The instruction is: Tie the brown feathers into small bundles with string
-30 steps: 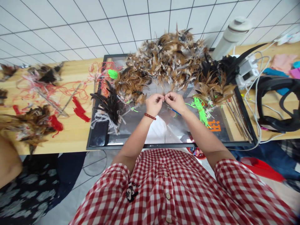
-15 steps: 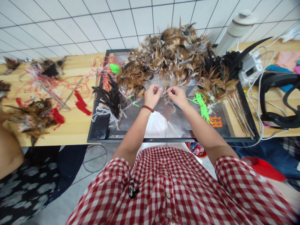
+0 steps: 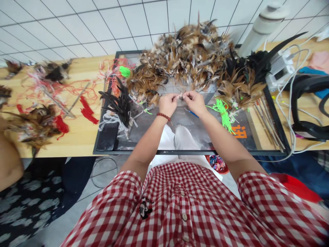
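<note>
My left hand (image 3: 168, 104), with a dark red bead bracelet (image 3: 163, 116) on its wrist, is closed in a pinch. Just beside it my right hand (image 3: 194, 102) is closed too, thumb against fingers. The fingertips nearly meet over a tiny pale and dark piece (image 3: 180, 97), too small to name. Behind both hands rises a big heap of brown feathers (image 3: 190, 51). A thin blue tool (image 3: 192, 113) lies under my right hand, partly covered. Bright green strings (image 3: 223, 115) lie to the right, and a bunch of black feathers (image 3: 121, 104) is to the left.
The glass-like panel (image 3: 144, 132) has a black frame. Right of it are thin sticks (image 3: 269, 123), a white charger (image 3: 281, 70) with cables, and a pale bottle (image 3: 262, 31). Red string bundles (image 3: 87, 109) lie left. A person's arm (image 3: 10, 156) shows at the left edge.
My hands have come closer together, the right moving slightly left, so the fingertips almost touch. A blurred brownish piece under my right hand no longer shows there. The view has shifted slightly.
</note>
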{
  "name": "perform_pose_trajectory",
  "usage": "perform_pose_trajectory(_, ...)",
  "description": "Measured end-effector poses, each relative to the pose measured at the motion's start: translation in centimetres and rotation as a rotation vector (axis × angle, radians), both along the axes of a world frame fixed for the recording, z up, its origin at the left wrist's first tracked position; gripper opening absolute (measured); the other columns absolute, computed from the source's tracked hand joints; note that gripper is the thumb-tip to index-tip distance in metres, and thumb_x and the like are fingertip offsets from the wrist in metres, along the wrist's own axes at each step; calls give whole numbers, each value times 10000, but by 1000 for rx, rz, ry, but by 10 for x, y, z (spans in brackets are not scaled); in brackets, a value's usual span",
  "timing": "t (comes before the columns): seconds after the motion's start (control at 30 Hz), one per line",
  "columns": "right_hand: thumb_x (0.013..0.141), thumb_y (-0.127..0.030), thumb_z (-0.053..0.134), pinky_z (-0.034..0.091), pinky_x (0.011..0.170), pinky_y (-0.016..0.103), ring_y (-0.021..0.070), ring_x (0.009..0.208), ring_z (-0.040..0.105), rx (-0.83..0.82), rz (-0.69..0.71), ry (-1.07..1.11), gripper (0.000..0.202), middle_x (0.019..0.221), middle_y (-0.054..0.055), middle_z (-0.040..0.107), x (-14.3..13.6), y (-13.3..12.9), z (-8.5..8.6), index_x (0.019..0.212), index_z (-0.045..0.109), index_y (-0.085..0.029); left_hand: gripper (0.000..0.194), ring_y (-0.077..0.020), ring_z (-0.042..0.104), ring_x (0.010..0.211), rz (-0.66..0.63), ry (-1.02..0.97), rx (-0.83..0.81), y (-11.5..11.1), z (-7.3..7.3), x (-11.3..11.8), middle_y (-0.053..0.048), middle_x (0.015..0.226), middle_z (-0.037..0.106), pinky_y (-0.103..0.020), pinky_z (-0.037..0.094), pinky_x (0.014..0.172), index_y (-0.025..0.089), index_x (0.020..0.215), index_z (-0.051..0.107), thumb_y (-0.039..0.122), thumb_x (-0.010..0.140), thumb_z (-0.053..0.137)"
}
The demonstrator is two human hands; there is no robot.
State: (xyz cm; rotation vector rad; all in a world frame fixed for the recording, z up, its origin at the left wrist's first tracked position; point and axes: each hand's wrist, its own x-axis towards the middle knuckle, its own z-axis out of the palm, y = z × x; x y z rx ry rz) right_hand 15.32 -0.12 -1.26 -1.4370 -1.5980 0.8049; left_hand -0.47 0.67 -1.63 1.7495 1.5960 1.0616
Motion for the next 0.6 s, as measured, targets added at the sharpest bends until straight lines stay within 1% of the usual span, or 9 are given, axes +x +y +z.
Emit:
perform_pose_trajectory(0.07, 844, -240, 589, 480, 803, 328, 174, 757, 593, 5, -1, -16, 125, 811, 39, 710, -1, 0, 0, 828, 693, -173, 89, -165, 713, 758, 81, -218, -90, 4, 0, -1, -40, 798, 771, -266, 546, 717, 176, 855, 755, 192, 873, 669)
perform_pose_trajectory(0.17, 824, -217, 588, 492, 819, 348, 191, 784, 612, 11, 22, -75, 121, 843, 59, 718, -3, 1, -2, 822, 701, -173, 133, -101, 621, 565, 196, -519, -215, 7, 5, -1, 9, 661, 688, -198, 453, 526, 169, 785, 676, 225, 904, 658)
perform_pose_trajectory(0.27, 841, -224, 589, 508, 843, 370, 213, 819, 636, 36, 66, -143, 145, 894, 84, 734, -4, 1, -4, 878, 718, -171, 257, -61, 541, 485, 185, -679, -260, 5, 14, 2, 24, 602, 642, -166, 379, 450, 169, 703, 603, 300, 900, 705)
perform_pose_trajectory(0.37, 864, -238, 607, 517, 866, 383, 239, 861, 655, 73, 108, -234, 189, 922, 109, 738, -5, -1, -3, 981, 728, -151, 308, -49, 515, 462, 130, -713, -278, 0, 22, 5, 29, 574, 622, -159, 364, 434, 168, 684, 589, 346, 888, 737)
perform_pose_trajectory(0.47, 888, -261, 619, 522, 877, 385, 250, 889, 665, 107, 147, -300, 188, 961, 119, 737, -6, -6, 4, 1004, 720, -154, 298, -56, 527, 474, 25, -669, -265, -5, 24, 3, 27, 567, 619, -163, 366, 441, 167, 680, 606, 334, 892, 732)
perform_pose_trajectory(0.53, 891, -268, 627, 535, 860, 375, 235, 882, 671, 110, 169, -247, 166, 1039, 122, 732, -6, -9, 8, 996, 704, -166, 281, -63, 531, 484, -74, -585, -247, -7, 23, 2, 25, 559, 619, -170, 370, 453, 166, 670, 626, 305, 897, 715)
perform_pose_trajectory(0.6, 895, -308, 645, 552, 848, 370, 222, 889, 675, 117, 156, -92, 176, 1079, 110, 722, -3, -9, 12, 1015, 677, -184, 273, -67, 522, 493, -162, -459, -199, -6, 24, 2, 23, 550, 613, -178, 389, 483, 165, 662, 653, 289, 900, 701)
